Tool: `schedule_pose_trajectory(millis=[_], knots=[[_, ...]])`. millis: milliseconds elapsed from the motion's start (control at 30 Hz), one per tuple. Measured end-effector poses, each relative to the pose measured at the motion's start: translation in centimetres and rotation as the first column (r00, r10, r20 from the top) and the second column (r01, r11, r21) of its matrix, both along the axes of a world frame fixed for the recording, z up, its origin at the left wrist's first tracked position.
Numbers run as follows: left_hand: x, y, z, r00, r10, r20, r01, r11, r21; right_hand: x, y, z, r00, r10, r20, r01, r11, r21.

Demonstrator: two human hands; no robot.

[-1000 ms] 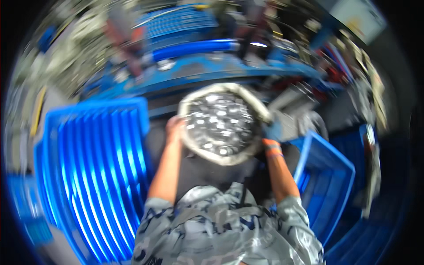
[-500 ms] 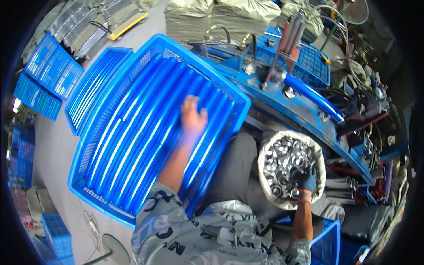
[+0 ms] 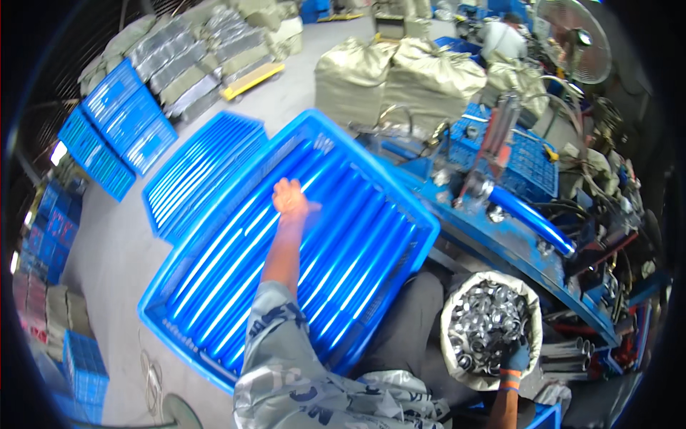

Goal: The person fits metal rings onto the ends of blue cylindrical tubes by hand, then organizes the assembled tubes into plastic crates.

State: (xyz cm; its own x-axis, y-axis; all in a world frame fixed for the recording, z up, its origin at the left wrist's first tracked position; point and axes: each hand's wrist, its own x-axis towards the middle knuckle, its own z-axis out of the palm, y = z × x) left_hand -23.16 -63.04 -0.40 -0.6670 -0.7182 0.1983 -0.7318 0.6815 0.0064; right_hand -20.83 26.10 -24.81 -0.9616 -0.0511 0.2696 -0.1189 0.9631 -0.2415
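My bare left hand (image 3: pixel 289 198) is over a layer of long, shiny blue tubes (image 3: pixel 314 236) lying side by side in a blue plastic crate (image 3: pixel 151 304). Its thumb stands apart from the fingers and nothing shows in it; whether it touches a tube is unclear. To the right, a pale woven sack (image 3: pixel 449 350) is full of small shiny metal ring-like parts (image 3: pixel 489 314). My right hand (image 3: pixel 516 355), in a blue-grey glove with an orange band at the wrist, reaches into the sack's right side. The fingers are hidden among the dark parts.
A blue metal bench (image 3: pixel 493 232) runs along the right, with another blue tube (image 3: pixel 532 222) fixed in its machine. A second crate of tubes (image 3: pixel 207 175) stands behind mine. Big covered stacks (image 3: pixel 429 82), a fan (image 3: pixel 575 39) and another person (image 3: pixel 503 37) are farther back.
The view has tilted up, so everything sits lower in it. My left hand has moved leftward and farther over the tubes. My right hand stays in the sack.
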Motion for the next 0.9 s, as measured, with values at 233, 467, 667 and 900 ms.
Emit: schedule_pose_trajectory(millis=[233, 467, 667, 900], knots=[[2.1, 8.8, -1.8, 0.924, -0.313, -0.222, 0.306, 0.95, -0.067, 2.7, 1.1, 2.4, 0.958, -0.224, 0.181, 0.285, 0.819, -0.498], [2.3, 36.8, 4.6, 0.559, -0.739, -0.375, 0.817, 0.568, 0.097, 2.3, 5.0, -2.8, 0.926, -0.084, 0.368, 0.376, 0.128, -0.918], [4.0, 49.3, 1.5, 0.452, -0.855, -0.255, 0.876, 0.372, 0.306, 2.9, 2.6, 1.5, 0.876, 0.176, 0.449, 0.479, -0.419, -0.771], [5.0, 52.7, 1.3, 0.396, -0.896, -0.201, 0.883, 0.31, 0.353, 5.1, 2.0, 3.3, 0.864, 0.143, 0.482, 0.5, -0.351, -0.792]])
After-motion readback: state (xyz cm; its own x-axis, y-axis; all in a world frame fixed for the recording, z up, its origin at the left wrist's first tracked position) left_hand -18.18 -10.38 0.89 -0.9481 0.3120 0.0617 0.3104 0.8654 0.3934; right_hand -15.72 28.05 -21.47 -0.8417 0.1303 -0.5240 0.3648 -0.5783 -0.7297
